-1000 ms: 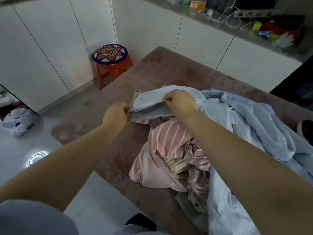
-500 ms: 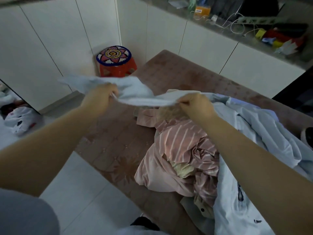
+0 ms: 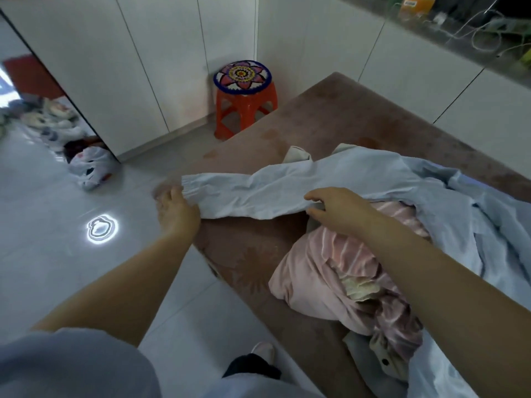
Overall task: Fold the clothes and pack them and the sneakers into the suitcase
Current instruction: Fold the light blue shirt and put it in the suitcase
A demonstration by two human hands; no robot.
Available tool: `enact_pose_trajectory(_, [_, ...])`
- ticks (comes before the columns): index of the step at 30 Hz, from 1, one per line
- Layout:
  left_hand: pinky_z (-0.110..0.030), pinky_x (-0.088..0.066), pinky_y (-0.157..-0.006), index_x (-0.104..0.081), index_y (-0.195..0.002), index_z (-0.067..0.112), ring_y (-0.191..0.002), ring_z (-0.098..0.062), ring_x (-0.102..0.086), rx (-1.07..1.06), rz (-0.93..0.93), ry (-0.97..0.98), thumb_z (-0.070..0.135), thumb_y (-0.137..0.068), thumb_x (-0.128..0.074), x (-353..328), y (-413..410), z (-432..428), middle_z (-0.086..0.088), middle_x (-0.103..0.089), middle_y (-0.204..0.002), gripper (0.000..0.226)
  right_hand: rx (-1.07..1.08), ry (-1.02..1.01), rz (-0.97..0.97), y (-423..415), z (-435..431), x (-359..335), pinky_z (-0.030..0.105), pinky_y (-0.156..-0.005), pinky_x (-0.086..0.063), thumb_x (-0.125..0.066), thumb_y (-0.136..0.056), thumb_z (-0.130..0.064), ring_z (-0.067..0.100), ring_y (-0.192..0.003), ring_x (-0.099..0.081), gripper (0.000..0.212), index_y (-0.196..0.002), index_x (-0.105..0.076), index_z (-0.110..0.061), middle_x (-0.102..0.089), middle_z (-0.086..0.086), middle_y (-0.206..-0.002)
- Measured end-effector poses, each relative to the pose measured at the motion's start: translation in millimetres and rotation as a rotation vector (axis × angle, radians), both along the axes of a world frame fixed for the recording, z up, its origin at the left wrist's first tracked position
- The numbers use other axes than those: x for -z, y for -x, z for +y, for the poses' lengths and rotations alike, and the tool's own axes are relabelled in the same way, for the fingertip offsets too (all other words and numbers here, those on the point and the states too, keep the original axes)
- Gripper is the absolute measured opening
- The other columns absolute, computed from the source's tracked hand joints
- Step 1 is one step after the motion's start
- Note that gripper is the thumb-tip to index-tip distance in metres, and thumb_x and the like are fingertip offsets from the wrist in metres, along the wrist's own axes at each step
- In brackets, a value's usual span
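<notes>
I've barely started: my left hand (image 3: 176, 209) pinches the blue sleeve (image 3: 258, 191) at its cuff, and my right hand (image 3: 339, 209) curls its fingers (image 3: 311, 198) round it, just above the pink pile (image 3: 330, 271). Nothing looks folded yet, and I see no suitcase.

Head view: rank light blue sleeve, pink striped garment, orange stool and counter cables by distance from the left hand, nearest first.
1. Light blue sleeve: its cuff is in the left hand.
2. Pink striped garment: on the table, rightward.
3. Orange stool: ahead, past the table corner.
4. Counter cables: far back right.
</notes>
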State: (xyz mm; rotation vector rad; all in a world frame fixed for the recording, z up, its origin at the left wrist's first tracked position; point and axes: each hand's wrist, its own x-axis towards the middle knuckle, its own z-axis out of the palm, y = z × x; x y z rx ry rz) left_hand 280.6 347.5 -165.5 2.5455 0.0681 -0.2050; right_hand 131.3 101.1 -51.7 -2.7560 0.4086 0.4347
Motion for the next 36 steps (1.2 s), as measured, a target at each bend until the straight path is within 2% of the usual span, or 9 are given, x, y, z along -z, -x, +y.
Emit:
enact_pose_trajectory(3, [-0.044,-0.025,-0.107,-0.027,-0.141,0.005,-0.132,-0.039,-0.027,-0.113,0.116,-0.027,0.027,-0.091,-0.054,4,-10,5,-0.022,-0.028,-0.145,0.061,-0.042,-0.061,-0.01,-13,22,4,0.028,-0.102,-0.033,-0.048,-0.095,-0.029,0.018,-0.126,-0.046,0.041,-0.136,-0.047,-0.021,-0.047,-0.002,-0.141])
enact_pose_trajectory(8, [-0.043,-0.034,-0.099,-0.039,-0.133,0.004,-0.122,-0.04,-0.038,0.086,0.097,-0.269,0.026,-0.09,-0.052,15,-13,20,-0.021,-0.038,-0.138,0.05,-0.182,-0.103,0.026,-36,68,25,0.031,-0.104,-0.033,-0.049,-0.095,-0.034,0.022,-0.127,-0.043,0.045,-0.138,-0.044,-0.021,-0.044,0.001,-0.143])
enact_pose_trajectory(13, [-0.035,-0.044,-0.075,-0.06,-0.109,0.003,-0.097,-0.036,-0.057,0.074,0.072,-0.038,0.02,-0.086,-0.056,-2,-10,20,-0.018,-0.062,-0.106,0.029,-0.227,-0.227,0.053,-50,104,42,0.034,-0.108,-0.03,-0.052,-0.094,-0.031,0.023,-0.134,-0.034,0.056,-0.145,-0.031,-0.019,-0.033,0.005,-0.15])
enact_pose_trajectory(17, [-0.035,-0.054,-0.067,-0.055,-0.116,0.004,-0.083,-0.025,-0.063,0.149,0.07,0.409,0.016,-0.089,-0.053,-48,4,-7,-0.012,-0.065,-0.102,0.029,-0.053,-0.423,-0.171,-57,119,34,0.038,-0.1,-0.042,-0.064,-0.086,-0.02,0.027,-0.125,-0.043,0.072,-0.144,-0.021,-0.013,-0.039,0.01,-0.141])
enact_pose_trajectory(20, [-0.035,-0.056,-0.075,-0.056,-0.111,0.011,-0.086,-0.02,-0.065,0.297,-0.007,0.506,0.022,-0.088,-0.057,-95,15,-44,-0.006,-0.066,-0.099,0.025,0.156,-0.51,-0.395,-60,112,15,0.041,-0.099,-0.045,-0.071,-0.08,-0.02,0.026,-0.122,-0.048,0.086,-0.145,-0.014,-0.017,-0.044,0.011,-0.137])
enact_pose_trajectory(25, [-0.005,-0.037,-0.055,-0.048,-0.08,0.024,-0.064,0.004,-0.054,0.661,-0.241,0.559,0.021,-0.088,-0.06,-182,60,-130,0.012,-0.054,-0.073,0.014,0.455,-0.423,-0.818,-30,52,-44,0.038,-0.075,-0.051,-0.059,-0.085,-0.015,0.031,-0.095,-0.063,0.06,-0.137,-0.031,-0.012,-0.064,0.014,-0.111])
enact_pose_trajectory(29, [-0.021,-0.047,-0.079,-0.057,-0.09,0.029,-0.082,0.0,-0.061,0.995,-0.217,0.674,0.037,-0.081,-0.06,-221,108,-197,0.006,-0.066,-0.089,0.012,0.721,-0.485,-1.043,25,-19,-85,0.046,-0.084,-0.049,-0.052,-0.09,-0.011,0.036,-0.098,-0.062,0.028,-0.118,-0.051,-0.006,-0.067,0.017,-0.103])
enact_pose_trajectory(32, [-0.016,-0.043,-0.092,-0.057,-0.114,0.014,-0.098,0.001,-0.058,1.162,-0.241,0.667,0.033,-0.083,-0.053,-224,147,-244,0.001,-0.061,-0.111,0.037,0.825,-0.521,-1.111,79,-78,-98,0.042,-0.088,-0.05,-0.056,-0.085,-0.004,0.031,-0.103,-0.061,0.036,-0.121,-0.052,-0.003,-0.065,0.017,-0.109])
enact_pose_trajectory(36, [-0.013,-0.035,-0.095,-0.052,-0.124,0.006,-0.113,-0.018,-0.053,1.191,-0.395,0.557,0.027,-0.089,-0.053,-207,194,-291,-0.003,-0.056,-0.121,0.04,0.896,-0.531,-1.161,160,-152,-105,0.029,-0.083,-0.05,-0.054,-0.086,0.0,0.019,-0.101,-0.058,0.041,-0.127,-0.049,-0.004,-0.061,0.011,-0.119])
